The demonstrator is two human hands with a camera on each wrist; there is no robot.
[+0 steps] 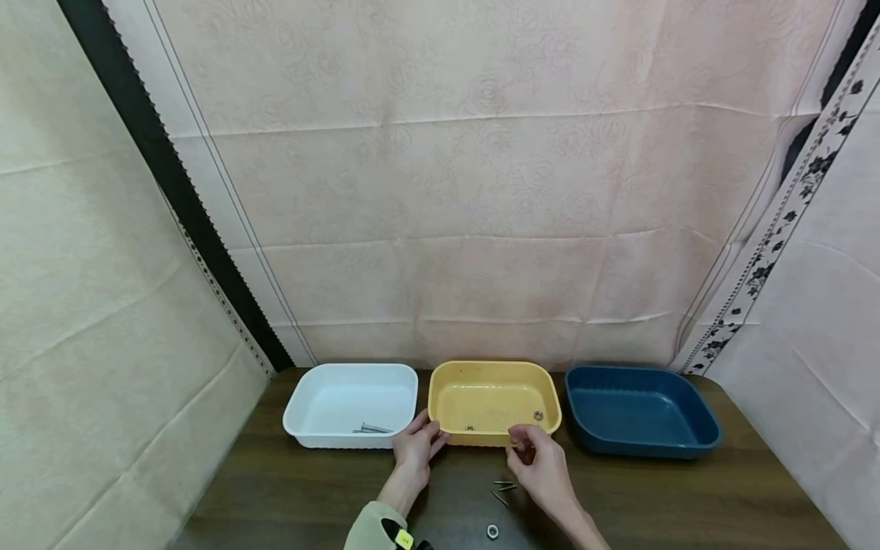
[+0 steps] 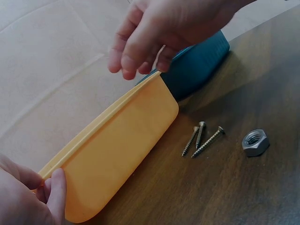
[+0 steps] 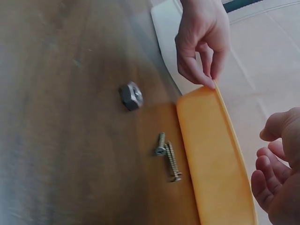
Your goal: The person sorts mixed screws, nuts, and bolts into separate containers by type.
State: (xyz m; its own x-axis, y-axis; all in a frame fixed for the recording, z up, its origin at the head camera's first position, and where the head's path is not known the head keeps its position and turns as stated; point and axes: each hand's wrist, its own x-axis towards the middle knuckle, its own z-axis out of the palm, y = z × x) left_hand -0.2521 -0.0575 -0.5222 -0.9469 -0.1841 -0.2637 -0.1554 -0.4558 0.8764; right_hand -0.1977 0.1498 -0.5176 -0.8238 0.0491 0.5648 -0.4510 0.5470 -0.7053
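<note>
My left hand (image 1: 414, 451) pinches the front left corner of a yellow plastic tray (image 1: 491, 440), thumb and fingers on its rim. Over the tray's front rim, towards the right end, hovers my right hand (image 1: 539, 462); its fingers are loosely bent, thumb apart, and nothing shows between them. Inside the yellow tray lie two small nuts, one nut (image 1: 538, 415) at the right and another nut (image 1: 470, 428) near the front wall. On the table before it are three screws (image 2: 207, 141) close together and a large hex nut (image 2: 256, 143).
To the left stands a white tray (image 1: 351, 368) with several long screws or nails (image 1: 371, 428) in it. At the right is a dark blue tray (image 1: 642, 443). All stand on a brown wooden table (image 1: 275, 489), with pale cloth (image 1: 481, 191) hanging behind and at both sides.
</note>
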